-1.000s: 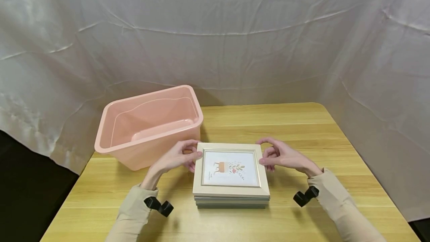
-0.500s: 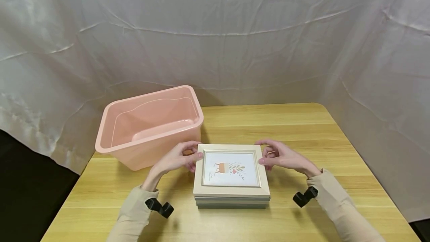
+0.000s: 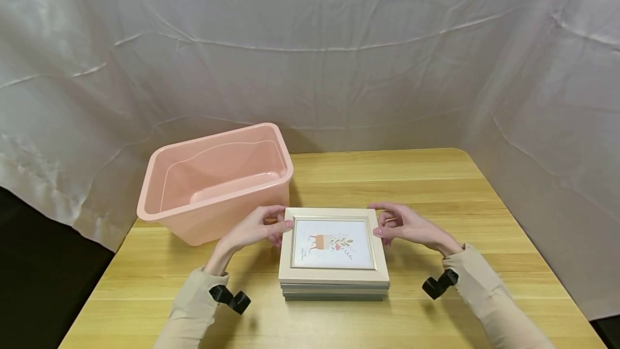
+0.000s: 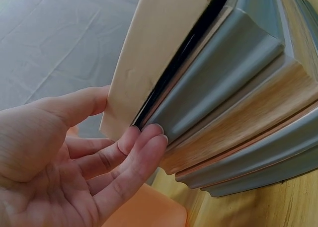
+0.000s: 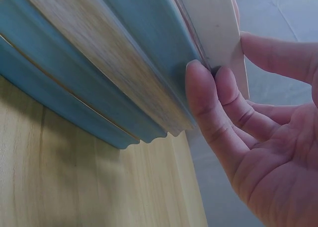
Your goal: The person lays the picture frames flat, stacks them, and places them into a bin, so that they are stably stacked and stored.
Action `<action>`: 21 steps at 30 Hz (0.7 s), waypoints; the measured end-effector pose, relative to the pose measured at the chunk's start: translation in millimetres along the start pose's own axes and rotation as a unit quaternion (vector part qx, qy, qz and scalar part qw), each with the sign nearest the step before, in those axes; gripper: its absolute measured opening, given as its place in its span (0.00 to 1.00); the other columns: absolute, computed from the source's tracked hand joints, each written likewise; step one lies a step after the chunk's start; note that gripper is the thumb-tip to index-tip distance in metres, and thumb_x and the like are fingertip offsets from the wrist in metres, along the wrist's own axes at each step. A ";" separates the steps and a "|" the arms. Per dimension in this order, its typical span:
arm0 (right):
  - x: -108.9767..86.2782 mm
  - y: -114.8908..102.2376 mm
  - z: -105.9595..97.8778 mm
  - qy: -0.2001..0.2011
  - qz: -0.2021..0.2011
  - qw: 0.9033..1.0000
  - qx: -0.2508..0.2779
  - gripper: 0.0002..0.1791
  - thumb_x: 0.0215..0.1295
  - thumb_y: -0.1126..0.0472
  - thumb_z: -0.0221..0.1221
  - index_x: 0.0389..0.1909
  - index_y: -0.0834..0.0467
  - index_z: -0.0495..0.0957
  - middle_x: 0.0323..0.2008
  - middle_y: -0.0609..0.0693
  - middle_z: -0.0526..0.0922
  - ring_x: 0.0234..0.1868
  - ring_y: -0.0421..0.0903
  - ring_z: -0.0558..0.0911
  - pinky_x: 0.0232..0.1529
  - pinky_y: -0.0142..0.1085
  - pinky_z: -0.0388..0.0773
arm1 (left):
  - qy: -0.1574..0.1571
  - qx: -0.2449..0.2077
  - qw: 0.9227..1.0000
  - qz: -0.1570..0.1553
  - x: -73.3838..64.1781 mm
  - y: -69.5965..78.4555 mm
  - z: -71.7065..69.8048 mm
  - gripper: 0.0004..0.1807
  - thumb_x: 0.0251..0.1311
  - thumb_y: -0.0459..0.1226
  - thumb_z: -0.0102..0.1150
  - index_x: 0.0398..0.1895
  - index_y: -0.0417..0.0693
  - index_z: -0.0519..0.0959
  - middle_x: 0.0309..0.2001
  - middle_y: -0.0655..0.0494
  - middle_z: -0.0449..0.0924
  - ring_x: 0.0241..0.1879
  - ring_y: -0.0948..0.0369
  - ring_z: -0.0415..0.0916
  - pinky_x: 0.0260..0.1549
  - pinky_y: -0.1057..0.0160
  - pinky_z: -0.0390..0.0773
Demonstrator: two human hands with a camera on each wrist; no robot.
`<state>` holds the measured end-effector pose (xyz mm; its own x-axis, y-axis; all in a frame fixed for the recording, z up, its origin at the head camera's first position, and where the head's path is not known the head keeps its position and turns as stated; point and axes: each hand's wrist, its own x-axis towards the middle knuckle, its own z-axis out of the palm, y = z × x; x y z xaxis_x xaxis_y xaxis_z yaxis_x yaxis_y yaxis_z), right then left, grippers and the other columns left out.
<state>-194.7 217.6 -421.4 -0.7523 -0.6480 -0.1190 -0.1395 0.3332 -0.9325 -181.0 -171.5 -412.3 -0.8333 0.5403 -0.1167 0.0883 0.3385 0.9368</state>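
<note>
A cream picture frame (image 3: 334,276) with a print of a potted plant lies face up on top of a stack of picture frames (image 3: 334,296). My left hand (image 3: 254,228) pinches its left edge, thumb on the face and fingertips beneath. On the opposite edge my right hand (image 3: 409,226) pinches it the same way. Both wrist views show fingertips at the seam under the cream frame, touching the blue-grey frame (image 4: 218,73) just below. Lower in the stack is a wood-grain frame (image 5: 107,50) between blue-grey ones.
A pink plastic bin (image 3: 252,198) stands on the wooden table (image 3: 378,176) to the left and behind the stack, close to my left hand. Pale cloth (image 3: 334,85) hangs behind and at both sides of the table.
Both hands and the far edge of the cream frame have come very slightly toward me since a second ago. Over the last half second hardly anything has moved.
</note>
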 end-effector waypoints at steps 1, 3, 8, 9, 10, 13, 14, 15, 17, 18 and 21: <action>0.0 -0.1 0.0 0.000 0.000 1.000 0.001 0.41 0.69 0.62 0.63 0.74 0.73 0.53 0.37 0.53 0.79 0.31 0.43 0.84 0.38 0.50 0.88 | -0.002 0.002 1.000 0.002 0.0 -0.2 -0.1 0.19 0.70 0.41 0.59 0.55 0.35 0.74 0.34 0.51 0.77 0.30 0.49 0.82 0.39 0.34 0.84; 0.0 -0.2 0.0 -0.001 0.001 1.000 0.004 0.41 0.69 0.62 0.63 0.74 0.74 0.53 0.37 0.53 0.79 0.31 0.43 0.85 0.39 0.51 0.88 | -0.004 0.004 1.000 0.005 -0.1 -0.5 -0.2 0.18 0.70 0.41 0.59 0.53 0.36 0.75 0.33 0.52 0.77 0.30 0.48 0.82 0.39 0.34 0.84; 0.4 0.1 0.1 -0.003 0.002 1.000 0.010 0.43 0.69 0.62 0.62 0.74 0.75 0.50 0.38 0.53 0.80 0.31 0.43 0.85 0.39 0.51 0.88 | -0.004 0.008 1.000 0.005 -0.5 -1.4 0.0 0.18 0.70 0.41 0.60 0.53 0.36 0.75 0.33 0.52 0.78 0.31 0.49 0.81 0.40 0.35 0.84; 0.3 0.1 0.1 -0.004 0.002 1.000 0.011 0.43 0.69 0.62 0.62 0.74 0.75 0.50 0.38 0.53 0.80 0.31 0.43 0.85 0.39 0.50 0.88 | -0.004 0.008 1.000 0.005 -0.5 -1.5 0.0 0.18 0.70 0.41 0.60 0.53 0.36 0.75 0.34 0.51 0.78 0.31 0.49 0.81 0.40 0.35 0.84; 0.3 0.1 0.0 -0.004 0.002 1.000 0.011 0.43 0.69 0.62 0.62 0.75 0.75 0.50 0.38 0.53 0.80 0.31 0.42 0.85 0.39 0.50 0.88 | -0.004 0.009 1.000 0.005 -0.6 -1.6 0.1 0.18 0.70 0.41 0.60 0.54 0.36 0.75 0.34 0.51 0.78 0.32 0.48 0.81 0.40 0.35 0.84; -0.1 -0.2 0.0 -0.004 0.003 1.000 0.014 0.43 0.69 0.62 0.62 0.75 0.74 0.50 0.39 0.53 0.79 0.31 0.42 0.84 0.39 0.49 0.88 | -0.001 0.011 1.000 0.004 -0.6 -2.1 0.2 0.19 0.70 0.41 0.60 0.55 0.36 0.74 0.34 0.51 0.78 0.32 0.46 0.82 0.40 0.35 0.84; -0.1 -0.5 0.0 -0.003 0.004 1.000 0.014 0.42 0.70 0.62 0.62 0.75 0.74 0.50 0.40 0.53 0.79 0.31 0.42 0.84 0.39 0.48 0.88 | 0.000 0.012 1.000 0.004 -0.5 -2.4 0.3 0.19 0.70 0.41 0.60 0.55 0.36 0.74 0.34 0.51 0.78 0.32 0.45 0.82 0.40 0.36 0.84; -0.2 -0.7 0.0 -0.002 0.005 1.000 0.015 0.42 0.70 0.62 0.61 0.75 0.74 0.50 0.40 0.53 0.79 0.31 0.42 0.84 0.38 0.48 0.88 | 0.001 0.011 1.000 0.004 -0.4 -2.8 0.4 0.19 0.70 0.41 0.60 0.55 0.36 0.74 0.34 0.51 0.78 0.32 0.44 0.82 0.40 0.36 0.84; -0.3 -1.1 0.2 0.000 0.007 1.000 0.015 0.42 0.70 0.61 0.61 0.75 0.73 0.51 0.41 0.54 0.78 0.31 0.42 0.84 0.38 0.47 0.88 | 0.003 0.011 1.000 0.004 -0.3 -3.8 0.6 0.19 0.70 0.41 0.60 0.54 0.36 0.74 0.35 0.51 0.78 0.32 0.43 0.82 0.40 0.36 0.85; -0.3 -1.4 0.4 0.001 0.008 1.000 0.015 0.42 0.70 0.61 0.61 0.75 0.73 0.51 0.41 0.54 0.78 0.31 0.42 0.84 0.38 0.46 0.88 | 0.003 0.011 1.000 0.006 -0.3 -4.0 0.7 0.18 0.70 0.41 0.60 0.54 0.36 0.74 0.34 0.51 0.78 0.32 0.44 0.82 0.40 0.37 0.85; -0.3 -1.6 0.9 0.001 0.009 1.000 0.015 0.42 0.70 0.61 0.61 0.75 0.73 0.51 0.42 0.56 0.78 0.31 0.42 0.84 0.38 0.45 0.88 | 0.002 0.011 1.000 0.010 0.0 -4.8 0.8 0.16 0.70 0.41 0.59 0.51 0.37 0.75 0.34 0.51 0.76 0.32 0.47 0.82 0.40 0.38 0.86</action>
<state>-193.8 216.6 -420.2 -0.7563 -0.6404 -0.1342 -0.1075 0.3239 -0.9400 -181.1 -172.5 -417.1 -0.8329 0.5449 -0.0968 0.1166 0.3438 0.9318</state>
